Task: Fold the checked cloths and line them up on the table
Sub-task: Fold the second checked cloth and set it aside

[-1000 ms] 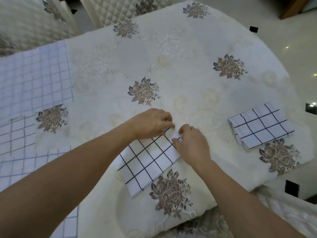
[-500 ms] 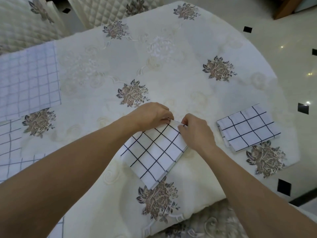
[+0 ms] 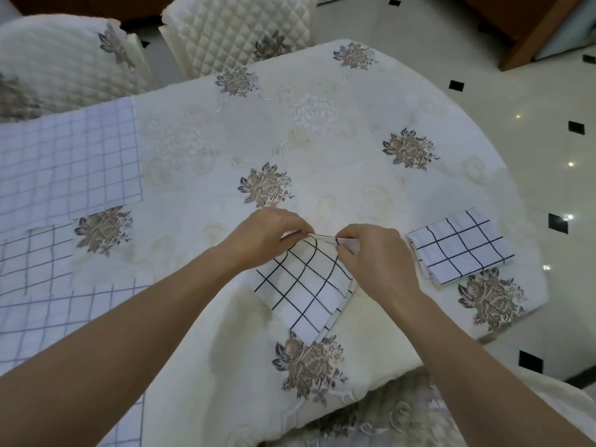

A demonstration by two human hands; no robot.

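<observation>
A white cloth with black checks (image 3: 306,285) lies folded in front of me on the round table (image 3: 322,130). Its far edge is lifted off the tablecloth. My left hand (image 3: 267,237) pinches that edge at its left end, and my right hand (image 3: 374,256) pinches it at the right end. A second checked cloth (image 3: 461,245), folded into a small rectangle, lies flat to the right, close to the table's rim. Unfolded checked cloths (image 3: 67,162) lie spread out at the left, partly under my left forearm.
The table wears a cream quilted cover with embroidered brown flowers (image 3: 266,185). Two quilted chair backs (image 3: 238,30) stand beyond the far edge. Pale tiled floor with black insets (image 3: 558,222) shows to the right, past the rim.
Both hands have pinched the far edge of the folded cloth and raised it off the table; a second ago it lay flat under them. The view has tilted up a little.
</observation>
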